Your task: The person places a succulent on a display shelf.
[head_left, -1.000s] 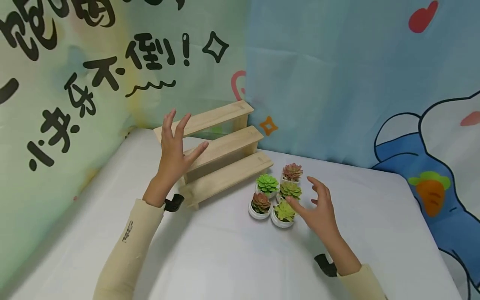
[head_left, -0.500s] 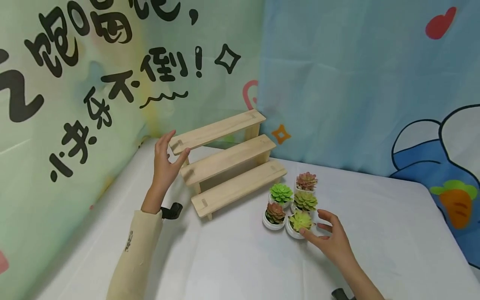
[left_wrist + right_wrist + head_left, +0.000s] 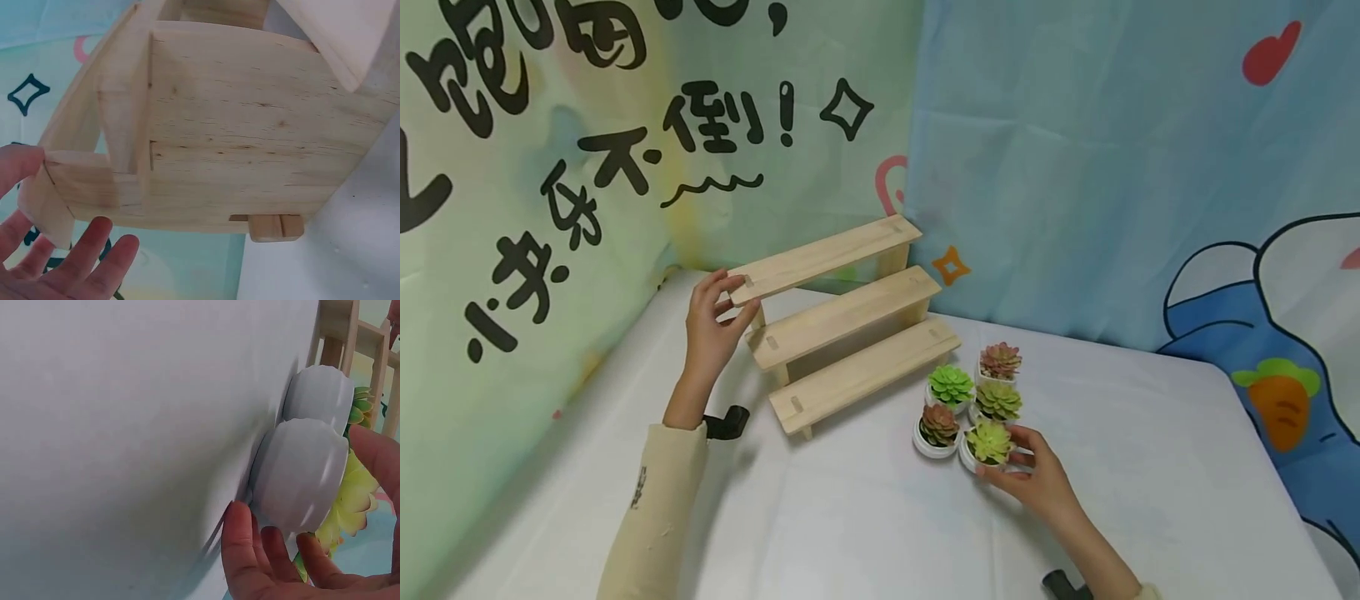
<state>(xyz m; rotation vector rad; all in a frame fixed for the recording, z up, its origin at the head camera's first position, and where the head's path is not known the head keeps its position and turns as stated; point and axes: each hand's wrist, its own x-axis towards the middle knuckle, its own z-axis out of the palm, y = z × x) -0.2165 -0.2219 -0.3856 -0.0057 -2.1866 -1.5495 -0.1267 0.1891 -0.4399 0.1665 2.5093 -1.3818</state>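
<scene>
Head view: pinches wooden stand (image 3: 846, 315) at one upper end with left hand (image 3: 710, 323), likely for steadiness. Clasps white pot (image 3: 300, 478) in right hand (image 3: 1037, 477), below leaves (image 3: 351, 503), likely sparing them.

Potted plants (image 3: 994, 402) clustered on table (image 3: 865, 500), right of shelf (image 3: 846, 317).

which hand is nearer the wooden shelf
Left. The left hand is at the left end of the wooden shelf's top board; the right hand is off to its right, at the yellow-green potted plant.
</scene>
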